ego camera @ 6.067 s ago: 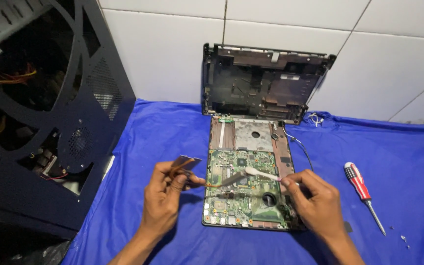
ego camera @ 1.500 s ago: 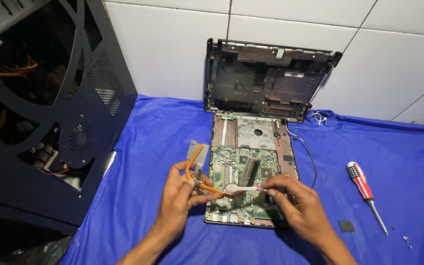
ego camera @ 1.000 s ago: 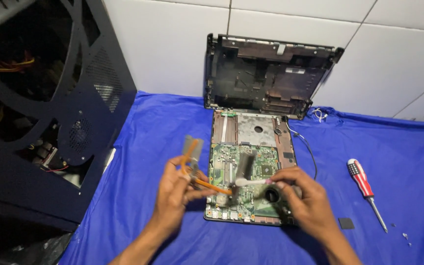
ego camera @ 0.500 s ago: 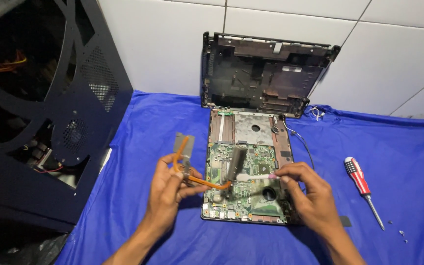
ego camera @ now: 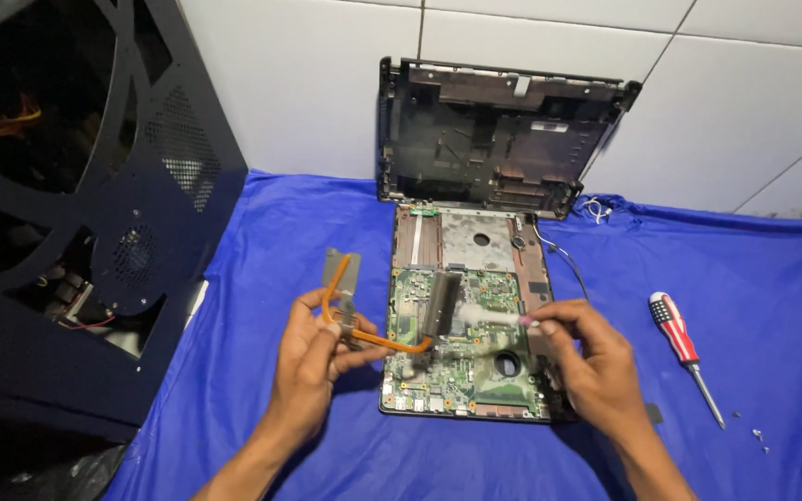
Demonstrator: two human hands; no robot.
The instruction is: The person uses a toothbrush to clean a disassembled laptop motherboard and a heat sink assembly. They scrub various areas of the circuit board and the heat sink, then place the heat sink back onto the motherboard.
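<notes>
Down on the bench, draped in a wrinkled bright blue cloth (ego camera: 717, 269), the left hand (ego camera: 313, 357) is closed around a copper heat pipe assembly (ego camera: 364, 325): a thin orange-brown tube that bends in a loop, with a dull grey metal plate at its upper end and a dark finned block at the far end. That finned end hangs just over the green circuit board (ego camera: 461, 357), which lies in an opened brown laptop base (ego camera: 531, 269) near the middle of the bench.

The right hand (ego camera: 587, 357) pinches a slim white stick with a pink handle end (ego camera: 498, 320) between thumb and fingertips, its pale tip reaching the dark block of the heat pipe.

Against the white tiled wall at the bench's back edge leans a black plastic laptop shell (ego camera: 498, 130), ribbed and hollow. A screwdriver with a red, white and blue patterned handle and a steel shaft (ego camera: 684, 348) lies toward the right edge, well apart from the hands; a few tiny screws (ego camera: 754, 431) sit beyond its tip. A black perforated steel computer case (ego camera: 76, 213) stands at the left edge, coloured wires showing inside.
</notes>
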